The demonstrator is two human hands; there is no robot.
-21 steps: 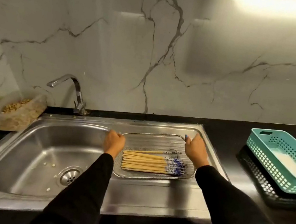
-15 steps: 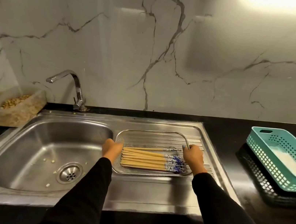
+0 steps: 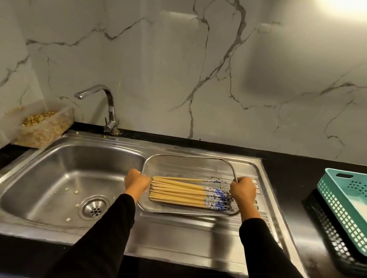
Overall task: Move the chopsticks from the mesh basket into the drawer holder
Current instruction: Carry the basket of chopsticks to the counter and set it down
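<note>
Many chopsticks (image 3: 179, 193) lie left-right, patterned ends right.

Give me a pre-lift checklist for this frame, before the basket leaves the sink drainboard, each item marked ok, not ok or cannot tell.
1. Left hand closed on the left rim of the basket: ok.
2. Right hand closed on the right rim: ok.
3. Chopsticks all inside the basket, lying side by side: ok, though one at the far edge lies askew.
4. Basket level: cannot tell; it looks slightly tilted, the near edge lower.
5. Drawer holder in sight: not ok, no drawer shows in this view.
6. Path toward the person free: ok; only the bare drainboard lies in front.
</note>
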